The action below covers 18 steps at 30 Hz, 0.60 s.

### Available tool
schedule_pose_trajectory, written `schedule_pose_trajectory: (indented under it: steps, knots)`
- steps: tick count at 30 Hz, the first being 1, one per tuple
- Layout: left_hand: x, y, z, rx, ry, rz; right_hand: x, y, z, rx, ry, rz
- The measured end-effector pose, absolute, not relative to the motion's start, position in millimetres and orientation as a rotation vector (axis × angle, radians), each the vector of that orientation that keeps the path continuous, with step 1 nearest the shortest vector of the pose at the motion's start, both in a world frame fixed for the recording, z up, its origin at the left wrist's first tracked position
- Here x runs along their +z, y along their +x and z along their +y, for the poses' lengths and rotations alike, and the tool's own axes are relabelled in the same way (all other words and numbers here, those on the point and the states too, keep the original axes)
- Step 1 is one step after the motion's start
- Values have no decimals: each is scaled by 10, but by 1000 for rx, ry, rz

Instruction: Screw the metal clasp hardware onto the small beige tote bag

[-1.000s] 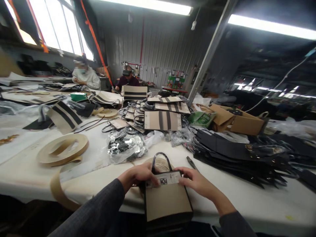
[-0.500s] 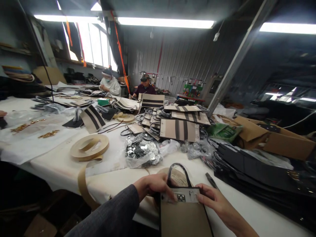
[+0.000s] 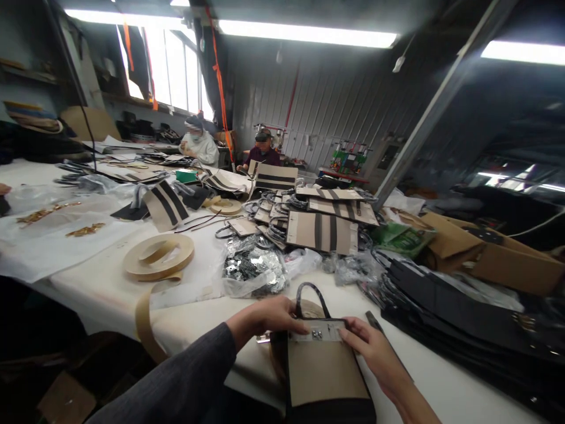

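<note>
A beige bag panel (image 3: 326,371) with dark edges and a looped dark handle (image 3: 314,287) lies tilted in front of me at the table edge. Along its top runs a pale strip with a small metal fitting (image 3: 316,334). My left hand (image 3: 273,318) grips the upper left corner, thumb on the strip and the other fingers hidden behind. At the upper right, my right hand (image 3: 366,344) is closed on the edge with its fingertips on the strip. Partly covered by the panel, a pale roll (image 3: 309,309) sits behind it.
A clear bag of metal pieces (image 3: 253,268) and a roll of beige tape (image 3: 159,256) lie beyond my hands. Striped panels (image 3: 322,231) are piled farther back. Black pieces (image 3: 459,318) are stacked at right, near a dark tool (image 3: 375,323). Two people sit at the far side.
The bag panel has shifted slightly up and tipped, so its dark lower edge now shows. Both hands have moved with it, still gripping its top corners.
</note>
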State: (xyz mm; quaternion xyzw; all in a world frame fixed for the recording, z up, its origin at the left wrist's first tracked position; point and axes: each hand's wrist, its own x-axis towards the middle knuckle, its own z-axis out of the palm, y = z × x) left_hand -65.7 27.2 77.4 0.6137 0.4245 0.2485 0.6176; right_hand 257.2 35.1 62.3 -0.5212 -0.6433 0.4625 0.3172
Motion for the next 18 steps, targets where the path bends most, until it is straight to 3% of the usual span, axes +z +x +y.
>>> schedule_pose_trajectory:
  steps: [8,18]
  knots:
    - [843,-737,142,612,1399,1018,692,2467,308,1011,-1385,-1806]
    - [941,-910,113,673,1479,1079,576,2242,205,993,-1410,-1776]
